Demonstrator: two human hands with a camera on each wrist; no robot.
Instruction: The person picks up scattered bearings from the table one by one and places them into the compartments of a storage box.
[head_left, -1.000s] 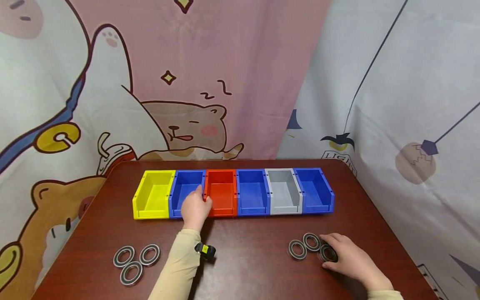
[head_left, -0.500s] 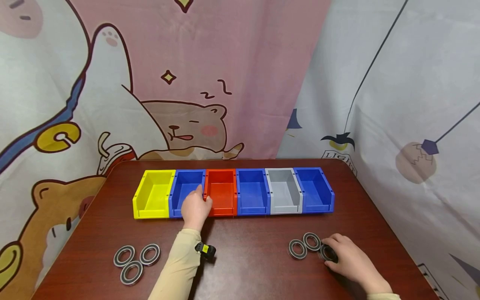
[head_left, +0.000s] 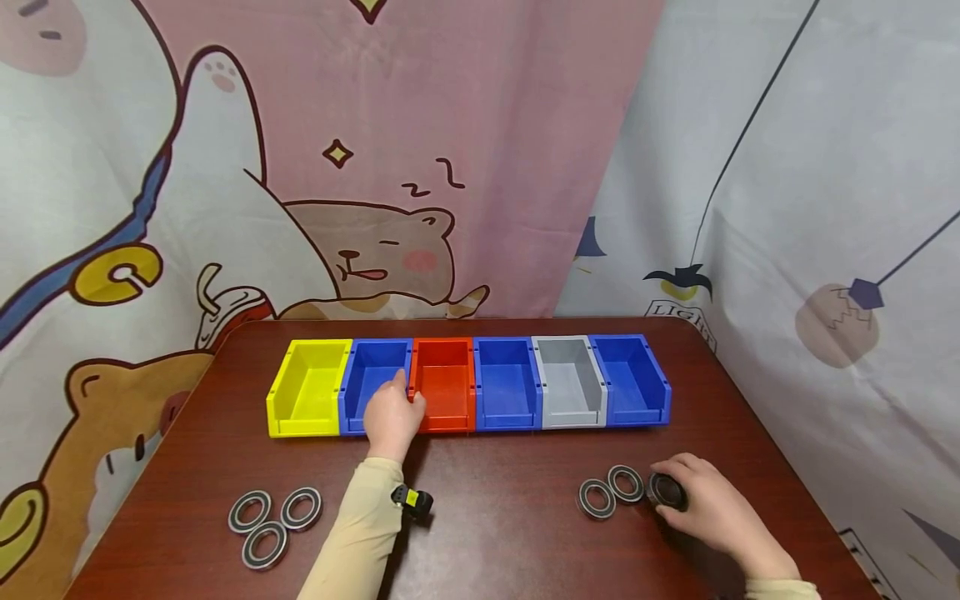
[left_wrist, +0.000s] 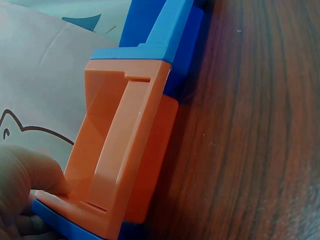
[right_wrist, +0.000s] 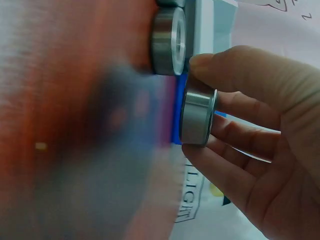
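In the head view my right hand (head_left: 716,512) pinches a ball bearing (head_left: 667,492), a steel ring with dark seals, at the right of the table. The right wrist view shows that bearing (right_wrist: 196,117) on edge between thumb and fingers. Two more bearings, a near one (head_left: 597,499) and a far one (head_left: 626,484), lie just left of it. My left hand (head_left: 392,419) grips the side wall where the red bin (head_left: 444,402) meets a blue bin (head_left: 369,367). In the left wrist view the thumb reaches inside the red bin (left_wrist: 112,150), and the fingers are partly hidden behind the wall.
Six-colour-block row aside, a yellow bin (head_left: 307,396), a blue bin (head_left: 507,392), a grey bin (head_left: 570,387) and another blue bin (head_left: 630,387) complete the line at the back. Three bearings (head_left: 265,546) lie front left on the brown table (head_left: 495,517).
My right hand has closed on the rightmost bearing and moved it slightly up and right, apart from the other two and tilted. The left hand keeps its place on the bins.
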